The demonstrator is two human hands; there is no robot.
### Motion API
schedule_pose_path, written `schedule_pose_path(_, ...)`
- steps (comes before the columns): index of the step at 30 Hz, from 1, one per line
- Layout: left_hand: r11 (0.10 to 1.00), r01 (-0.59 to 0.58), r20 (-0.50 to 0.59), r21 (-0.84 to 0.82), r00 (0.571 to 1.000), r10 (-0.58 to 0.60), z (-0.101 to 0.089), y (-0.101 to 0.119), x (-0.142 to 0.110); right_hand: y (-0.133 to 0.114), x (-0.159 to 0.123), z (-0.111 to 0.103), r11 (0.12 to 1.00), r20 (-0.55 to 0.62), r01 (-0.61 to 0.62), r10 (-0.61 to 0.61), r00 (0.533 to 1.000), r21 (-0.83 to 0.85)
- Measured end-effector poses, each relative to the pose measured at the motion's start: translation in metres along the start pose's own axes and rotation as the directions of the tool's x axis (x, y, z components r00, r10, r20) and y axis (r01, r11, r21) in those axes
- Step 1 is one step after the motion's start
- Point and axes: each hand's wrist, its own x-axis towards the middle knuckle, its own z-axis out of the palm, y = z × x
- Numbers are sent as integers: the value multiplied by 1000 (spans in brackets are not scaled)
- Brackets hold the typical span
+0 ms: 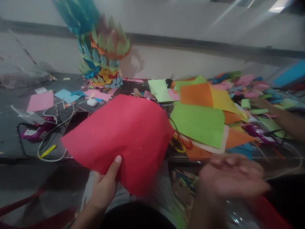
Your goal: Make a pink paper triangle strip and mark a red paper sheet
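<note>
My left hand (108, 181) grips a large red sheet of paper (128, 133) at its near edge, thumb on top and fingers underneath. The sheet bows slightly and hangs over the table's front edge. To the right, my right hand (232, 178) is in the air near the table edge, apart from the sheet. Its fingers look curled, but motion blur smears them and I cannot see anything in them. Just past the sheet's right side, scissors with yellow and orange handles (179, 144) lie partly hidden beside a green sheet of paper (199, 124).
Purple glue guns (35, 132) with cables lie at the left and right. Orange paper (196, 94) and many folded scraps (250, 86) spread rightwards. A folded-paper sculpture (102, 54) stands by the wall. Another person's arm (283, 119) reaches in. Scraps fill an opening (183, 184) below the edge.
</note>
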Motion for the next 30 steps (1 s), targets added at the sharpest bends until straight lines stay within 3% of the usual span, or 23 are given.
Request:
schedule_pose_path(2,1000,6,-8,4,1000,-6,0,-4,0,3,13,-12,959,-15,-258,262,965,119)
schedule_pose_path(4,999,23,-5,27,1000,-23,1,-8,-1,6,13,-12,915,-1,-392,394,919,94)
schedule_pose_path(7,997,49,26,57,998,-50,1,-12,-4,7,-8,9,941,32,-323,328,944,-101)
schedule_pose_path(9,996,64,45,58,997,-66,1,-13,-7,4,-26,25,947,216,-167,230,949,-276)
schedule_pose_path(10,996,68,50,59,996,-71,1,-13,-9,2,-34,32,938,360,-71,200,911,-340)
schedule_pose_path(12,995,73,62,68,995,-77,1,-12,-11,-3,-45,41,917,634,120,164,756,-379)
schedule_pose_path(14,993,86,94,79,991,-93,0,-10,-13,-6,-49,46,905,777,257,115,619,-338)
schedule_pose_path(15,992,96,112,84,988,-105,0,-9,-14,-7,-49,48,900,803,298,91,589,-319)
schedule_pose_path(19,989,120,135,86,982,-131,-1,-8,-17,-6,-49,49,882,809,364,33,586,-299)
schedule_pose_path(23,990,127,134,64,982,-135,0,-12,-18,-6,-49,49,880,832,396,-1,555,-263)
schedule_pose_path(26,989,137,106,48,984,-142,-2,-14,-15,-7,-48,51,897,828,363,5,561,-252)
schedule_pose_path(30,992,122,97,31,988,-124,-3,-15,-11,-5,-51,49,931,798,233,89,596,-279)
